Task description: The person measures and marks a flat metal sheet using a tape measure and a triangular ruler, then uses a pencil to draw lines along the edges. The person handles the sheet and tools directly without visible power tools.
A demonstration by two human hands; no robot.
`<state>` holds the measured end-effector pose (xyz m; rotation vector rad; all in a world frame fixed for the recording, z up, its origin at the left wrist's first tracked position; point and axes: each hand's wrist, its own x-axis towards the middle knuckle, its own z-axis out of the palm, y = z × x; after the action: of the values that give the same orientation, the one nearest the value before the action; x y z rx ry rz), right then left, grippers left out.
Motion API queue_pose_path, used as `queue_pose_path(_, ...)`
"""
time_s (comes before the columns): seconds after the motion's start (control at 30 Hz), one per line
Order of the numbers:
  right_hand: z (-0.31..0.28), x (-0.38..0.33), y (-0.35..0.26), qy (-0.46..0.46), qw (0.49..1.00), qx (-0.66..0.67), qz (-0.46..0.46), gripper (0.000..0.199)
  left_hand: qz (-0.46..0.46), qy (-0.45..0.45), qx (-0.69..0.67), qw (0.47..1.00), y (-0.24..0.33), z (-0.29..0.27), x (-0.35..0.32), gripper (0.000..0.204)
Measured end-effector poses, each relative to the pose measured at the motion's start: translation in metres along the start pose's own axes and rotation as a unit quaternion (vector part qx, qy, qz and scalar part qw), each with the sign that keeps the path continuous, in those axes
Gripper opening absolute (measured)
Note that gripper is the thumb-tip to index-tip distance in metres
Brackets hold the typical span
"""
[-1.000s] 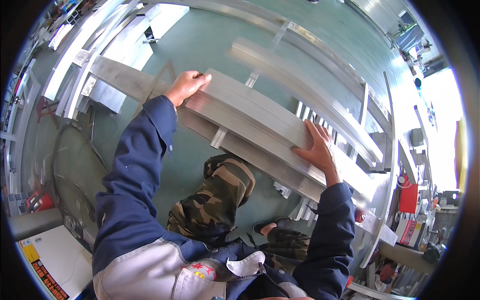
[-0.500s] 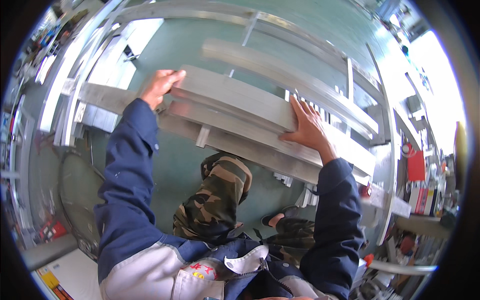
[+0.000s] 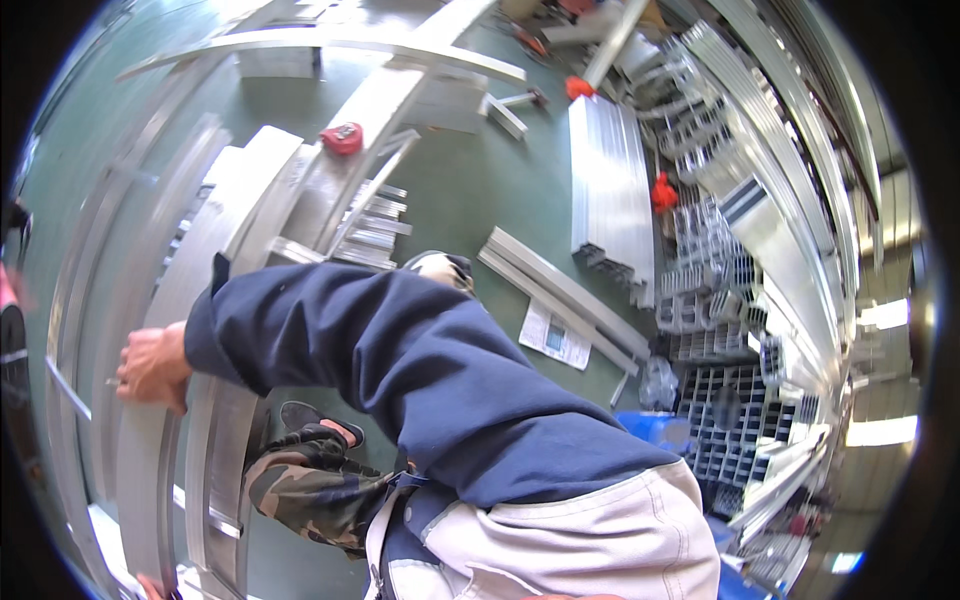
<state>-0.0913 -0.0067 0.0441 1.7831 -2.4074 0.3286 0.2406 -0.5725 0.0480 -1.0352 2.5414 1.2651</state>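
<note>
My right hand (image 3: 155, 368) lies over a long silvery aluminium profile (image 3: 146, 480), its fingers bent over the edge. At the lower edge of the view, only a sliver of my left hand (image 3: 150, 588) shows, at the near end of that same profile; most of its fingers are cut off. Another aluminium bar (image 3: 222, 450) runs alongside, between the held profile and my legs. A red tape measure (image 3: 342, 139) rests on a metal beam of the frame, beyond my right forearm.
Bundled profiles (image 3: 612, 190) stand on the green floor to the right, beside racks of stacked tubes (image 3: 735, 420). Two loose profiles (image 3: 560, 295) and a printed sheet (image 3: 555, 335) lie nearer. A crossbar (image 3: 400, 45) spans the far side. A blue drum-like object (image 3: 655, 430) sits lower right.
The view has swung to the right, so the profile and both hands now appear at the left. My left hand has almost left the picture. The tape measure and the racks have come into sight.
</note>
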Motion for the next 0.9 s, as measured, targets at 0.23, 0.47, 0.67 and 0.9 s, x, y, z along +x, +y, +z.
queue_pose_path(0.23, -0.041, -0.008, -0.028, 0.055, 0.998, -0.024, 0.019, 0.063, 0.148, 0.097, 0.062, 0.982, 0.103, 0.022, -0.072, 0.052)
queue_pose_path(0.47, -0.077, -0.03, -0.042, 0.069, 0.996, -0.048, 0.04, 0.058, 0.057, 0.13, -0.11, 0.984, 0.132, 0.02, -0.08, 0.049)
queue_pose_path(0.67, -0.097, -0.06, -0.048, 0.127, 0.987, -0.083, 0.05, 0.059, 0.048, 0.083, -0.087, 0.992, 0.142, -0.002, -0.08, 0.052)
queue_pose_path(0.9, -0.115, -0.143, -0.051, 0.131, 0.973, -0.136, 0.13, 0.061, 0.272, 0.048, 0.087, 0.957, 0.213, 0.084, -0.098, 0.039)
